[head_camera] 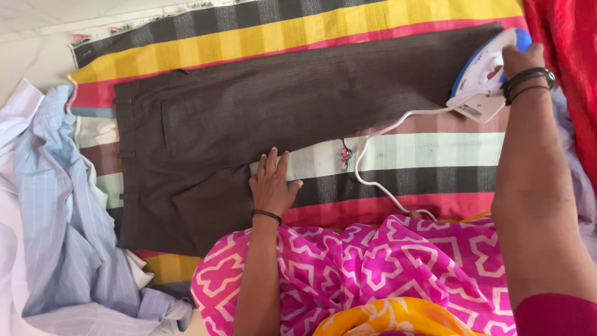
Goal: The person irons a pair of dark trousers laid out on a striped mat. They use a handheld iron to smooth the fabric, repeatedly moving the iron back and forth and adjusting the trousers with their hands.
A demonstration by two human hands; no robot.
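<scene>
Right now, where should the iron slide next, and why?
Probably back along the brown trousers toward the waistband. The right hand holds the iron at the leg's far end, and the left hand lies flat on the cloth, so that stretch looks held smooth.

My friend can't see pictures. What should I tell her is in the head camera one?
A person irons dark brown trousers spread on a striped blanket. The right hand holds a white and blue iron at the trouser leg's end, and the left hand lies flat at the trousers' lower edge. Light blue shirts are heaped beside the waistband.
</scene>
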